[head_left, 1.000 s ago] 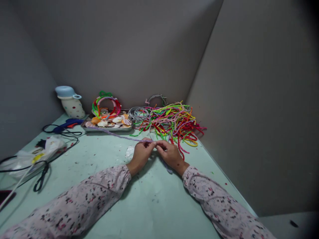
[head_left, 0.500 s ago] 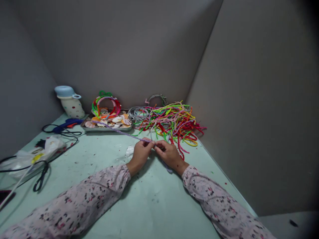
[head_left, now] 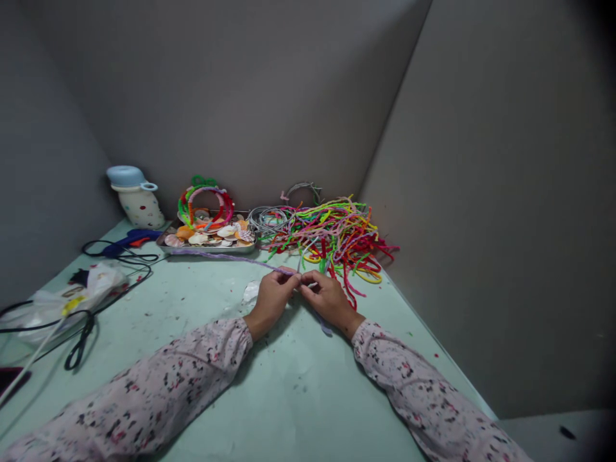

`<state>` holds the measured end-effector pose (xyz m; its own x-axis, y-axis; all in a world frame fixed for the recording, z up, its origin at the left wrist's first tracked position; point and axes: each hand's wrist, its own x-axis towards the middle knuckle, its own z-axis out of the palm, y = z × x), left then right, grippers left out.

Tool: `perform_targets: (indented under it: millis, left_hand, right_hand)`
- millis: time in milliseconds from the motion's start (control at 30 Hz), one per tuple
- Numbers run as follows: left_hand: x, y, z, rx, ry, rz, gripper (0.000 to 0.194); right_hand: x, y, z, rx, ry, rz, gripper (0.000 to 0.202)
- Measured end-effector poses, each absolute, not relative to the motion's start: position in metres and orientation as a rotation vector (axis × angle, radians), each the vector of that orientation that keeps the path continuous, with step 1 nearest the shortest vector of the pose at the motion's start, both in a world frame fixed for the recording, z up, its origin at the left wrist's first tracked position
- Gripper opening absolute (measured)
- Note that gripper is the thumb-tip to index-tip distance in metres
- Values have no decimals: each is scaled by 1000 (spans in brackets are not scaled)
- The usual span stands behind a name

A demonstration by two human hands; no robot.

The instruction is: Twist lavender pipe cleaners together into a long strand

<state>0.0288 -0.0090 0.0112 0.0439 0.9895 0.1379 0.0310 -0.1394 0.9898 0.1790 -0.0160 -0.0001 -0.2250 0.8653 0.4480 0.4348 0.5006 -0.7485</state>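
My left hand (head_left: 275, 295) is closed in a pinch on a fuzzy purple pipe cleaner (head_left: 231, 258), whose long free end stretches left to the front of the tray. The thumb and fingers of my right hand (head_left: 330, 298) are pinched at the same spot, fingertips meeting the left ones. A thin grey wire (head_left: 299, 260) rises from between the fingertips. Below the right palm a purple tail (head_left: 326, 329) sticks out. What exactly lies between the fingertips is hidden. A whitish shell-like piece (head_left: 250, 292) rests beside my left hand.
Behind my hands lies a heap of colourful pipe cleaners (head_left: 337, 224) with coiled grey wire (head_left: 270, 219). A metal tray (head_left: 212, 249) holds seashells and colourful rings (head_left: 206, 202). Leftward are a bottle (head_left: 139, 199), a blue glue gun (head_left: 129, 240), black cables (head_left: 81, 343) and a plastic bag (head_left: 99, 285).
The purple pipe cleaner's free end has dropped from over the shells to the tray's front edge. The grey wire above my fingers has tilted slightly right. Both hands stay nearly in place.
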Motion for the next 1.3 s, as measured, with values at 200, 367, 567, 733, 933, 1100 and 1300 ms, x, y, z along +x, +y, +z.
perform_targets:
  millis: [200,367,567,733,933,1100,1300]
  left_hand:
    - [29,-9,11,1365,1139,1268,23]
    - [29,-9,11,1346,1146,1256,24]
    - [28,-7,8,1332,1130,1240,27]
    - [28,-5,5,1330,1106,1228,29]
    - [28,-4,5,1321,1094,1220,29]
    - [28,-5,4,1299,1095,1228,30]
    - [27,-5,4,1287,1069,1218,28]
  right_hand:
    - [180,-17,1,-1105,-1841,602,15]
    - [180,-16,-1,-1095,-1832,598,15]
    - [179,-16,-1,-1089,-1823,603,14]
    - [180,-16,-2,-1098,-1820,613,13]
    - [180,-16,-3,-1110,-1812,630,14]
    - [181,-12,-5,-1110,-1740,798,14]
    - [181,-13,-2,-1111,-1835,697,15]
